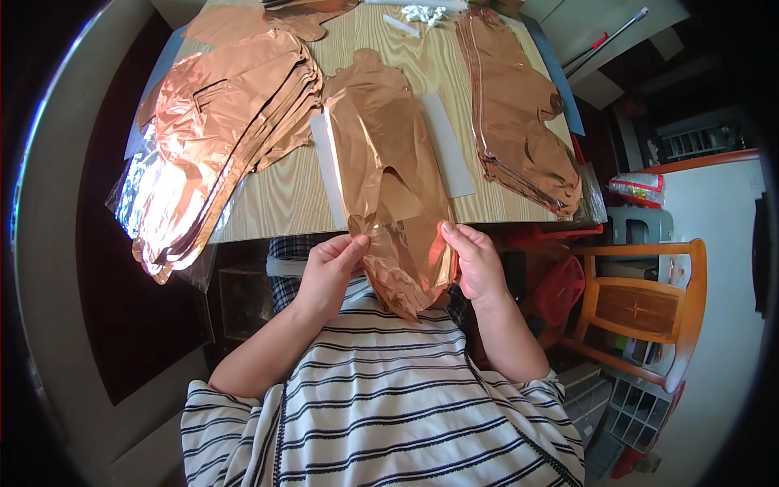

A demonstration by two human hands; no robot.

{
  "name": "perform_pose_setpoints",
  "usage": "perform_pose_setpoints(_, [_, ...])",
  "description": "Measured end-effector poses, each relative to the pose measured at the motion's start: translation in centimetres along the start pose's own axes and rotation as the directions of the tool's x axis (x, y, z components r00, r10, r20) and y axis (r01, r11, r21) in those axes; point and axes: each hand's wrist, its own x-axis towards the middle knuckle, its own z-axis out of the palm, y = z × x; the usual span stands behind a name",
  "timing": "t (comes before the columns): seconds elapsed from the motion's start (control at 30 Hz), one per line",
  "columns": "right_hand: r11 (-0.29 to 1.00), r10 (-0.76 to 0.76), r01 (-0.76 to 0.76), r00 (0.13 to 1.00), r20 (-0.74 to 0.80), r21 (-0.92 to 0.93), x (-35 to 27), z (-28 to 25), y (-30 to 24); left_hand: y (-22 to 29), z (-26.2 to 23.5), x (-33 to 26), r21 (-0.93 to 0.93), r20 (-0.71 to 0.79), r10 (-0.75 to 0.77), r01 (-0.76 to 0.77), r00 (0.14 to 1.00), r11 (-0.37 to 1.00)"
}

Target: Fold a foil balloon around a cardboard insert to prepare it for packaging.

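Note:
A flat, uninflated copper-coloured foil balloon (388, 134) lies in front of me, its near part hanging over the table edge toward my lap. My left hand (334, 264) pinches its left edge between thumb and fingers. On the opposite edge, my right hand (473, 258) grips the foil in the same way. Beneath the balloon lies a grey-white flat board (448, 146), which shows on both sides of it. The foil is creased and folded, with a pointed gap near its middle.
A thick pile of copper foil balloons (235, 105) covers the table's left and overhangs the front edge. Another pile (523, 114) lies at the right. White crumpled bits (423, 15) and a clear strip (402, 26) are at the back. A wooden chair (637, 308) stands to the right.

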Motion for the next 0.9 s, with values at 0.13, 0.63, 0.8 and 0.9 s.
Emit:
perform_pose_setpoints(0.13, [0.999, 0.027, -0.027, 1.0, 0.002, 0.019, -0.5, 0.5, -0.7, 0.7, 0.4, 0.0, 0.018, 0.021, 0.014, -0.014, 1.0, 1.0])
perform_pose_setpoints(0.63, [0.866, 0.154, -0.054, 0.975, 0.162, -0.498, 0.2, 0.3, -6.0, 3.3, 1.7, -0.5, -0.04, -0.027, -0.069, 0.068, 0.997, 0.997])
perform_pose_setpoints(0.8, [0.006, -0.573, 0.439, 0.738, 0.357, -0.898, 0.2, 0.9, -9.7, 2.8, 2.0, -0.9, -0.049, -0.086, -0.073, 0.069, 0.994, 0.996])
perform_pose_setpoints(0.9, [-0.205, -0.497, 0.604, 0.614, 0.614, -0.77, 3.0, -0.4, -8.0, 2.3, 1.8, -0.8, -0.053, -0.067, -0.096, 0.093, 0.993, 0.994])
